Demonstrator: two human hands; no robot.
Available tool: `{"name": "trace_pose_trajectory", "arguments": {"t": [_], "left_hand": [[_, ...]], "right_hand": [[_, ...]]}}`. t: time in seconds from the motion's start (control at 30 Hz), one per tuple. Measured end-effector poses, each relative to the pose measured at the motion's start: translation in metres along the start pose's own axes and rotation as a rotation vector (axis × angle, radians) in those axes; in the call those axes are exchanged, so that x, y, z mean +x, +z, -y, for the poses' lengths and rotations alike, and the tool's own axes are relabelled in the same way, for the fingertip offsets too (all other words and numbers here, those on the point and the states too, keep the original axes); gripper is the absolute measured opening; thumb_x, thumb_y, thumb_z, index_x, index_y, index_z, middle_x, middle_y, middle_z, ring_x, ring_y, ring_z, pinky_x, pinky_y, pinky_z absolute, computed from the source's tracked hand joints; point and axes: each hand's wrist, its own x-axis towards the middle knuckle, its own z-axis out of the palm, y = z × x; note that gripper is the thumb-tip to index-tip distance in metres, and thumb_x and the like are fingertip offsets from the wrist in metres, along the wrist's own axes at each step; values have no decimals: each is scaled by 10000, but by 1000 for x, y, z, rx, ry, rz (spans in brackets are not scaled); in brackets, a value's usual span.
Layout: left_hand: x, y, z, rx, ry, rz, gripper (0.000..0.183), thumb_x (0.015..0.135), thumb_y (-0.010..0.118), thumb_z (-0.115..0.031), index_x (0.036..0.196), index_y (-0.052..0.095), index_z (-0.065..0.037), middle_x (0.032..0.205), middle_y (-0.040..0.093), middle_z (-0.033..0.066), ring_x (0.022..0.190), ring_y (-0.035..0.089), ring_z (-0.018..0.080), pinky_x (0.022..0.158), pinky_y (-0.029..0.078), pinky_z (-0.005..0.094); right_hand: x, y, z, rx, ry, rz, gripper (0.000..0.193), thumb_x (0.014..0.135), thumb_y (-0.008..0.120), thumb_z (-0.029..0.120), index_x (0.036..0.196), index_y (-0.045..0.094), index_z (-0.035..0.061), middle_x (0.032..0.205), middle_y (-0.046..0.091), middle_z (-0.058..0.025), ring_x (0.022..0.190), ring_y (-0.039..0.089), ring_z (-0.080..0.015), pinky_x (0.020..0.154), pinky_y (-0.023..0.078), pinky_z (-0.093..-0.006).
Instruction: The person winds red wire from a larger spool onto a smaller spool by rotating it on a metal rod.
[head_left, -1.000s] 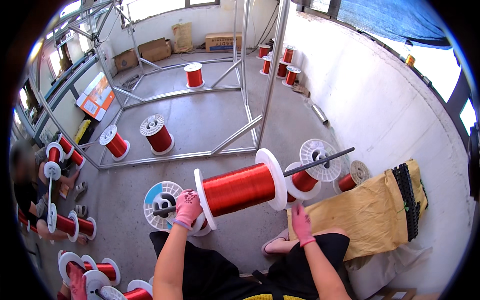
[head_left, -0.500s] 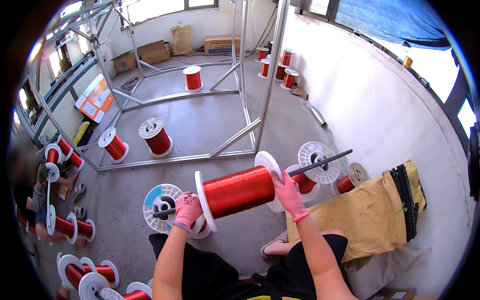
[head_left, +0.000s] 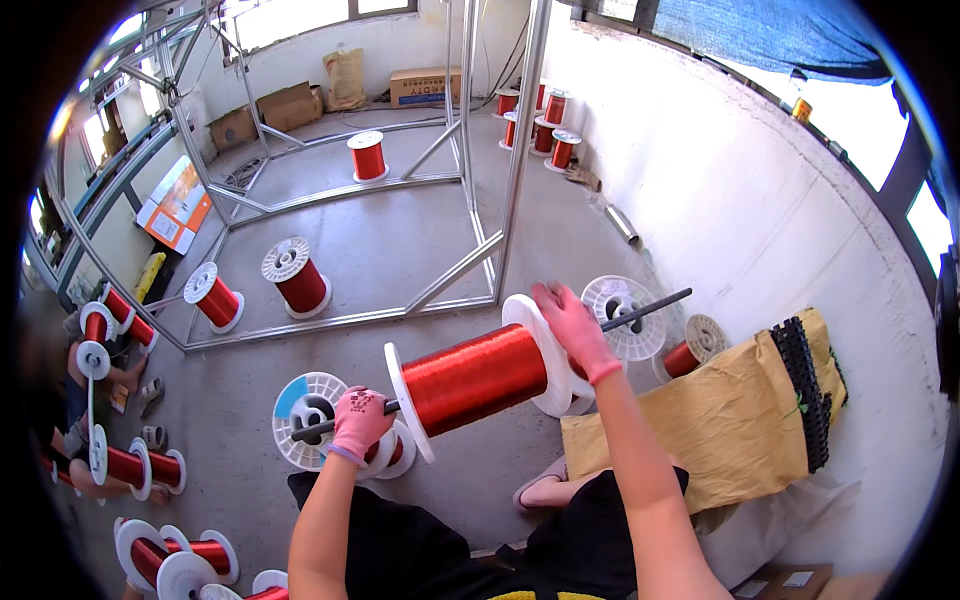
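In front of me a spool of red wire [head_left: 475,380] with white flanges sits on a dark rod [head_left: 650,310] that slants up to the right. My left hand [head_left: 361,425], in a pink glove, is closed round the rod just left of the spool. My right hand [head_left: 578,332], also gloved in pink, lies at the top of the spool's right flange [head_left: 540,355], its fingers bent over the rim. Below my left hand stands another spool [head_left: 290,425] with a blue patch on its white flange. Beyond my right hand is a further white-flanged spool [head_left: 630,345].
A metal frame [head_left: 350,335] stands ahead, with several red spools [head_left: 300,285] inside it. A yellow-brown sack [head_left: 700,430] lies at right, beside the white wall [head_left: 800,240]. More spools [head_left: 185,560] and a seated person [head_left: 75,400] are at left.
My right hand has shifted up along the right flange, its fingers now over the rim. The left hand has moved slightly left and down, showing bare rod between it and the spool.
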Motion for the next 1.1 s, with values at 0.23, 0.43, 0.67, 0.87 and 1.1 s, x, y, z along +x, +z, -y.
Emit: {"name": "trace_pose_trajectory", "arguments": {"t": [0.23,0.43,0.67,0.87,1.1], "left_hand": [[2,-8,-1,40,7,100,269,748,582,-347,751,686,-99,758,656,103,810,624,285,731,496,375],[4,-7,2,187,91,51,294,782,561,-357,788,676,-87,857,657,124,810,631,303,707,502,384],[2,-5,3,27,109,49,288,779,564,-353,799,668,-85,866,646,113,790,627,296,711,498,394],[13,-3,11,67,93,123,280,770,575,-341,847,664,-88,904,649,96,842,623,289,747,487,385],[27,-1,20,34,198,127,246,730,591,-299,859,671,-106,927,651,60,910,602,252,820,469,362]], "right_hand": [[-66,54,-105,27,-281,-227,404,919,449,259,1192,483,-37,1115,556,-247,1068,501,-410,889,411,-421],[-163,79,-215,-684,-93,-210,483,919,436,293,1288,399,-16,1313,433,-226,1217,419,-349,981,359,-431],[-73,41,-115,465,-224,-269,400,921,472,333,1129,532,-4,959,607,-220,894,592,-361,766,458,-373],[-114,73,-95,130,47,-183,340,874,554,327,991,603,12,758,621,-163,691,594,-281,648,443,-375],[-122,78,-106,213,190,-133,347,870,558,324,1041,601,25,696,566,-116,630,514,-160,621,429,-322]]}}
